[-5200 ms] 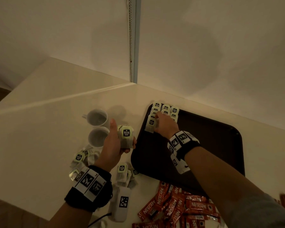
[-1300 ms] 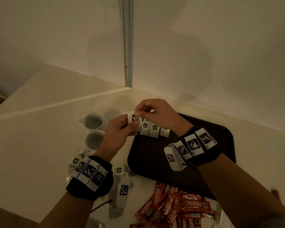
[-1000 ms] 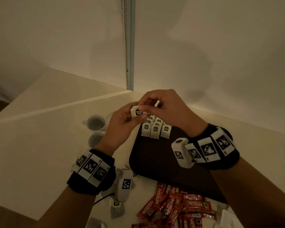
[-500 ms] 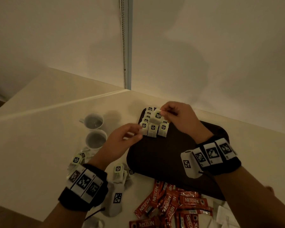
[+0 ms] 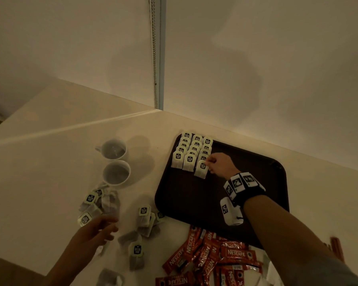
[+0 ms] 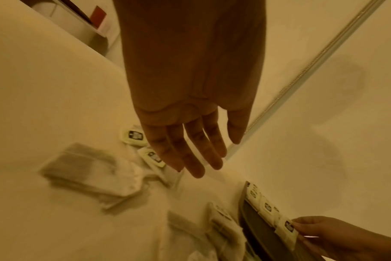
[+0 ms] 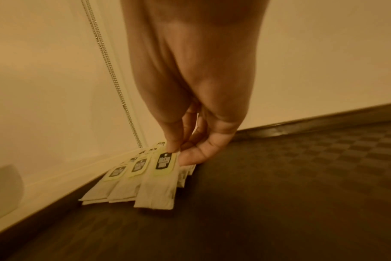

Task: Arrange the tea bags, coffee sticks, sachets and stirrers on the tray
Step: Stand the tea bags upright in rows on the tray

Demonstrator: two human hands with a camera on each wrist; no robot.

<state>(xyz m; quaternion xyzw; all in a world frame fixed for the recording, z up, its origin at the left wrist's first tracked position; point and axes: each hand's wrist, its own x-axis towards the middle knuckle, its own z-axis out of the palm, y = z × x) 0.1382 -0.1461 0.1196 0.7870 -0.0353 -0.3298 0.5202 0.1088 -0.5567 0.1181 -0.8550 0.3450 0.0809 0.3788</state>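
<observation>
A dark brown tray (image 5: 194,199) lies on the pale counter. Three overlapping rows of tea bags (image 5: 191,150) fill its far left corner. My right hand (image 5: 212,164) pinches the tag end of the front tea bag (image 5: 202,169) (image 7: 161,173) in the right row, which rests on the tray (image 7: 279,194). My left hand (image 5: 103,228) (image 6: 196,155) hovers with straight fingers, holding nothing, over the loose tea bags (image 5: 95,205) (image 6: 134,137) on the counter left of the tray. Red coffee sticks (image 5: 213,254) lie heaped in front of the tray.
Two white cups (image 5: 116,162) stand left of the tray. More loose tea bags (image 5: 145,217) lie between the cups and the coffee sticks. White sachets (image 5: 265,279) show at the bottom right. A wall with a hanging bead chain (image 5: 153,48) closes the far side.
My right hand took a tea bag from the left hand and laid it at the front of the right row. The left hand drew back down to the loose tea bags.
</observation>
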